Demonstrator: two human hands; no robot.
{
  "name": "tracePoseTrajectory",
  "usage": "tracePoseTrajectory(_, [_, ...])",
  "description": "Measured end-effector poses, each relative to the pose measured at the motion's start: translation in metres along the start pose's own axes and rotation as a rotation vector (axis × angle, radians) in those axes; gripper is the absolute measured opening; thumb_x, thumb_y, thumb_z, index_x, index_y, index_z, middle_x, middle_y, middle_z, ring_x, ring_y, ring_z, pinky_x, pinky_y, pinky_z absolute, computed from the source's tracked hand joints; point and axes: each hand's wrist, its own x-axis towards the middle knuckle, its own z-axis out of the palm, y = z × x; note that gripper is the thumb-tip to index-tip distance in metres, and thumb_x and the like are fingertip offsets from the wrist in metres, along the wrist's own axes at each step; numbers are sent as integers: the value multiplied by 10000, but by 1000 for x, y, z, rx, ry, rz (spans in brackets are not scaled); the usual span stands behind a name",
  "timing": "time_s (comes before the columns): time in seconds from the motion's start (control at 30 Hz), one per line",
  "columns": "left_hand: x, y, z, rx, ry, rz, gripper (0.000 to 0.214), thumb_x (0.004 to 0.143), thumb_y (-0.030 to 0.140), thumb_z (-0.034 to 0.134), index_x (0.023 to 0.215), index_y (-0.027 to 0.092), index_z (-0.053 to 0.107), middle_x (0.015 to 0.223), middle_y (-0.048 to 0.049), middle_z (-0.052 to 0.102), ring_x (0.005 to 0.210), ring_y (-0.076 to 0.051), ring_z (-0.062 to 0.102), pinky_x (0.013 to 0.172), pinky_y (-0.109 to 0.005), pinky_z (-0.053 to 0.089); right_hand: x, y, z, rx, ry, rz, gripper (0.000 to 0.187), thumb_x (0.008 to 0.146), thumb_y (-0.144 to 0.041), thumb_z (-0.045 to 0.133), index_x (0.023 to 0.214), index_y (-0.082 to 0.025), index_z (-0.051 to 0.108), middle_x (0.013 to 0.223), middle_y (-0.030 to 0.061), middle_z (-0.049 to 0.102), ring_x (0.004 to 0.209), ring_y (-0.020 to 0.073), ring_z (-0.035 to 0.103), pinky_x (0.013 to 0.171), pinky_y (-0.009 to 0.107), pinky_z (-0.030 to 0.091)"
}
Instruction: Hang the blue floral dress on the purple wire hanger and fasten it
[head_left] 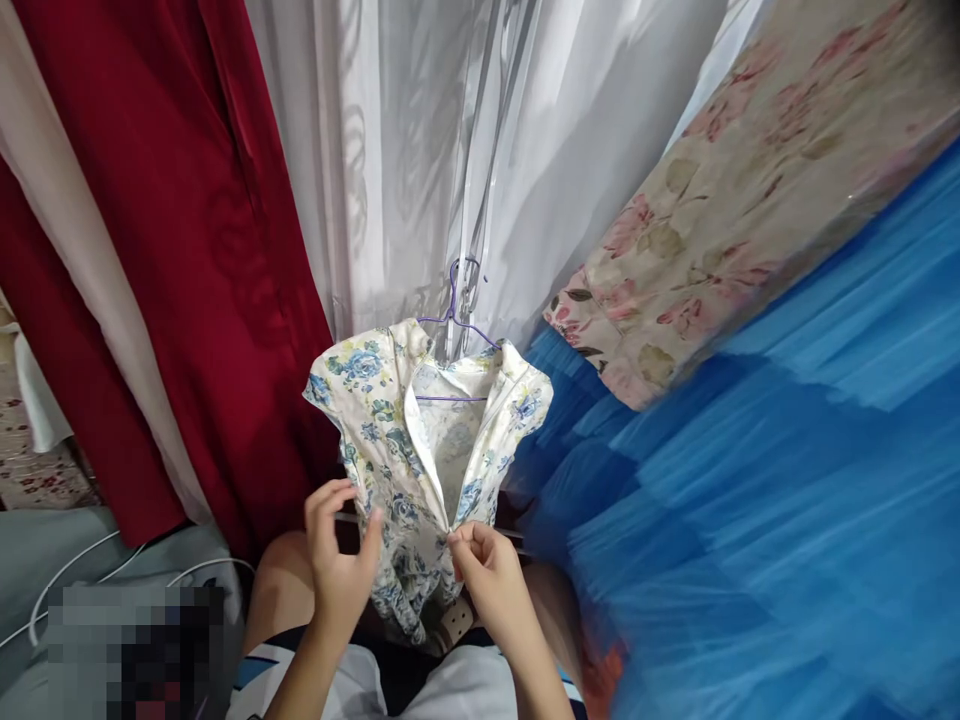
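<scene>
From where I am standing, a floral garment (382, 430), white with blue blooms, is hanging on a purple hanger (453, 300) between the person's knees. A V-shaped opening is running down from its neckline, and the hanger's lower bar is showing inside.

Right hand (491, 575): thumb and forefinger are pinching at the bottom point of the opening. Whether they are gripping a fastener or only the cloth edge, I cannot tell.

Left hand (341, 575): it is standing spread at the garment's left edge, thumb apart from the fingers. Whether the fingertips are touching the fabric, I cannot tell.

Surroundings: the hanger's hook is resting near pale strips (491, 160) that are running down before a white curtain (397, 150). Red cloth (165, 250) is hanging to the left. To the right, a cream cloth with pink flowers (675, 250) is lying over blue gauzy fabric (750, 540). At lower left, a white cable (71, 570) is trailing across a grey surface (30, 545).
</scene>
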Motion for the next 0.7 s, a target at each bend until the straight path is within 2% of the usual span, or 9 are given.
tracePoseTrajectory(0.07, [-8,17,5,14,-218,96,232,822,179,674,1045,224,622,1178,-99,546,1153,-256,543,1015,-429,437,-2,-5,2,11,-20,-7,338,877,-433,590,664,-192,487,525,-42,447,485,108,384,484,240,281])
tracePoseTrajectory(0.13, [-17,31,14,-24,-421,96,207,855,175,633,1053,237,631,1195,-95,540,1179,-251,530,1014,-412,439,-5,-10,3,16,-30,-28,325,870,-422,604,669,-187,502,546,-39,454,497,109,388,483,235,282])
tracePoseTrajectory(0.17, [-21,36,18,-59,-479,67,197,869,180,614,1058,234,624,1178,-92,552,1165,-244,540,997,-395,451,-6,-12,3,9,-28,-40,320,868,-415,609,671,-184,507,557,-36,459,503,107,388,485,233,279])
tracePoseTrajectory(0.23, [-30,40,26,-132,-515,-41,154,889,193,584,1040,217,598,1080,-76,601,1063,-219,588,921,-346,486,-10,-15,4,-6,-19,-49,312,868,-401,612,672,-180,511,570,-34,463,508,101,380,486,230,270])
tracePoseTrajectory(0.33, [-38,42,32,-181,-526,-201,36,908,210,554,881,203,576,841,-22,627,811,-172,614,758,-273,489,-13,-17,4,18,-31,-26,320,879,-401,595,665,-183,499,545,-42,449,488,94,358,478,231,250])
tracePoseTrajectory(0.47, [-34,45,31,-168,-614,-243,174,909,210,535,735,200,533,729,-8,578,708,-155,570,696,-252,448,-2,-27,-1,157,-39,-15,331,863,-404,597,632,-194,487,483,-56,417,449,87,319,464,241,227])
tracePoseTrajectory(0.57, [-26,48,31,-154,-681,-213,164,877,158,522,720,203,514,745,-16,570,721,-164,557,692,-253,431,24,-51,-8,197,-10,-91,313,839,-381,619,618,-188,507,475,-64,393,443,82,291,461,247,213])
tracePoseTrajectory(0.7, [-16,49,32,-70,-809,-190,149,828,103,506,725,208,489,750,-8,573,700,-161,558,655,-246,398,77,-99,-16,162,70,-248,292,811,-378,635,619,-179,541,467,-59,419,429,80,295,451,249,212])
